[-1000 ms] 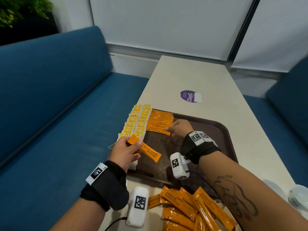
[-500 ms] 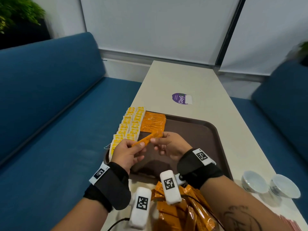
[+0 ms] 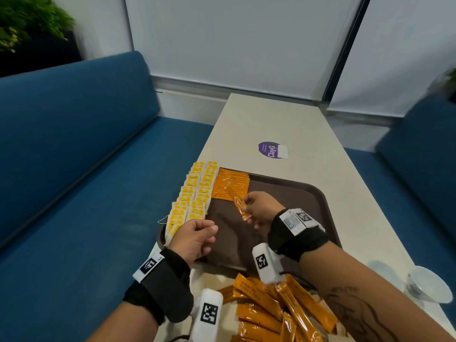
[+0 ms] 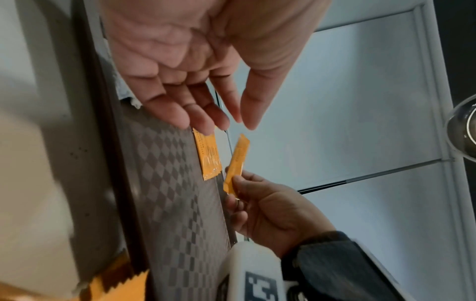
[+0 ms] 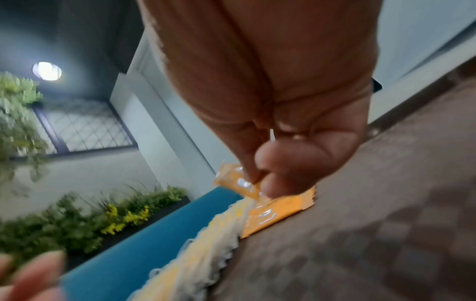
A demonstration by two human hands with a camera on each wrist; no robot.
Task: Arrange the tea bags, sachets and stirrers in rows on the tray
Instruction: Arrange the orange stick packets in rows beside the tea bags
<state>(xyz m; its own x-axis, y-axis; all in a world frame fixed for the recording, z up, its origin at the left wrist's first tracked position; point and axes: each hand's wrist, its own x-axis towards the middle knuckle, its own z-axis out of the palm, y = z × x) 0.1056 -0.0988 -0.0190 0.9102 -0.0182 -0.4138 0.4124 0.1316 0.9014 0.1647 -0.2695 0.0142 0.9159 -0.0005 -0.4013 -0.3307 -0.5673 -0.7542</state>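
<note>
A brown tray [image 3: 283,201] lies on the pale table. Two rows of yellow tea bags [image 3: 195,196] run along its left side, and a row of orange sachets [image 3: 230,183] lies at its far left corner. My right hand [image 3: 246,206] pinches one orange sachet [image 3: 240,207] by its near end, just in front of that row. The right wrist view shows the pinched sachet [image 5: 237,183] above the row [image 5: 278,211]. My left hand [image 3: 209,230] hovers over the tray's near left part, fingers relaxed and empty, as the left wrist view also shows [image 4: 206,114].
A loose pile of orange sachets [image 3: 271,307] lies on the table in front of the tray, under my right forearm. Two small white bowls [image 3: 429,285] stand at the right edge. A purple sticker [image 3: 271,149] is beyond the tray. A blue bench [image 3: 74,193] runs along the left.
The orange sachet has passed from my left hand to my right. The left hand let go and drew back; the right hand now holds it near the sachet row.
</note>
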